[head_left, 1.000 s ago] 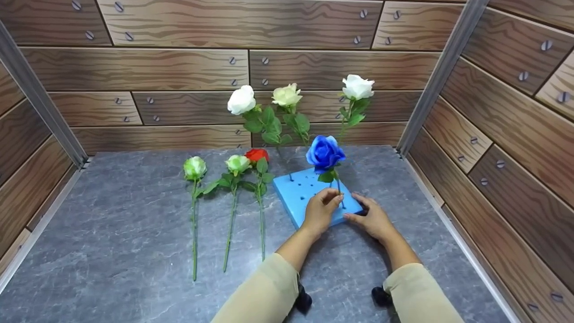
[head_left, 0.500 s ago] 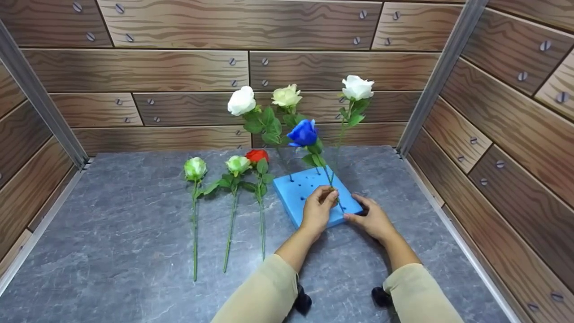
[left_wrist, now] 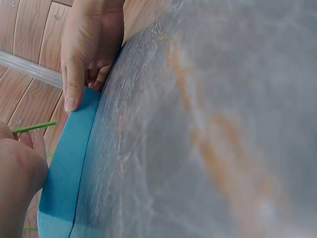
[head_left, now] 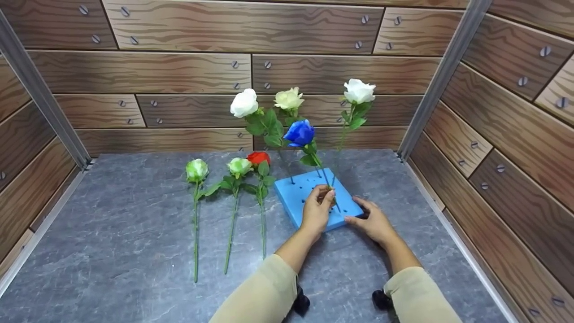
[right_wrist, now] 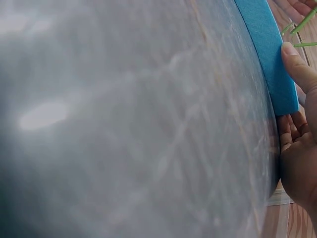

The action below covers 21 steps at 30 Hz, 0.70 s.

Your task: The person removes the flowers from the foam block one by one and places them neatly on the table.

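Observation:
My left hand (head_left: 315, 211) pinches the stem of a blue rose (head_left: 299, 133) between thumb and fingers, above a light blue foam block (head_left: 291, 197) dotted with holes. The bloom leans left and away; in the left wrist view the green stem's cut end (left_wrist: 53, 123) shows free, just over the block. My right hand (head_left: 376, 220) grips the block's near right corner, thumb (right_wrist: 294, 58) on the top edge and fingers at its side. Standing in the block's far part are a white rose (head_left: 244, 103), a cream rose (head_left: 289, 98) and another white rose (head_left: 359, 91).
Left of the block, on the grey marbled table (head_left: 134, 233), lie a green-white rose (head_left: 197, 170), a second green-white rose (head_left: 240, 166) and a red rose (head_left: 258, 158), stems toward me. Wood-patterned walls (head_left: 179, 72) enclose the back and sides.
The blue rose has tipped over to the left, its bloom moving left and away from me. Its lower stem end has shifted slightly left over the block. The right hand keeps its place.

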Available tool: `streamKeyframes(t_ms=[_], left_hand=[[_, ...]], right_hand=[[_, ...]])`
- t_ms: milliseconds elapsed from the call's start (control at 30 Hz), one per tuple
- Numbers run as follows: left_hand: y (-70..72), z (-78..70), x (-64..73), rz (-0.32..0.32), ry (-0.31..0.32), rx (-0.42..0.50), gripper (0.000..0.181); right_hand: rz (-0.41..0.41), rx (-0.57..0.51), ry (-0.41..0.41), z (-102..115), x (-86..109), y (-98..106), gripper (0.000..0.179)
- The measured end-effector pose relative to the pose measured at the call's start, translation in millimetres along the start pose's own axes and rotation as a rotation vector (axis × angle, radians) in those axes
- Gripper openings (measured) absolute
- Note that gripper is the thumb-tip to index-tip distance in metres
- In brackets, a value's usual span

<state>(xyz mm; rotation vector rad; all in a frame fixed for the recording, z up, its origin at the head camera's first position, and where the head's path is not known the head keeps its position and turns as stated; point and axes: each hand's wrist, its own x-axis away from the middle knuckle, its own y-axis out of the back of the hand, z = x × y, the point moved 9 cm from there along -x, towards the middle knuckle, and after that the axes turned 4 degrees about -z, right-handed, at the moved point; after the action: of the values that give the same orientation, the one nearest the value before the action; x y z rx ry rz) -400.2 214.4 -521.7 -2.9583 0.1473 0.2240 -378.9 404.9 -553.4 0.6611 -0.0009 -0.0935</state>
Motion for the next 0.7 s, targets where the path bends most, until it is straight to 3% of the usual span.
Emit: streamKeyframes(t_ms=[367,567,700], left_hand=[[4.9,-13.8,3.7,0.028,-0.004,-0.056,0.023],[17.1,-22.4,3.8,0.019,-0.012,-0.144,0.024],[24.2,-24.9,4.3,0.033,-0.001,-0.155,0.023]], right_hand=[[-0.002,-0.016,0.000,0,-2.0,-1,0.086],[0.002,-0.004,-0.009,0,-1.2,-1,0.086],[0.009,-0.007,-0.015,-1,-0.1,-2,0.086]])
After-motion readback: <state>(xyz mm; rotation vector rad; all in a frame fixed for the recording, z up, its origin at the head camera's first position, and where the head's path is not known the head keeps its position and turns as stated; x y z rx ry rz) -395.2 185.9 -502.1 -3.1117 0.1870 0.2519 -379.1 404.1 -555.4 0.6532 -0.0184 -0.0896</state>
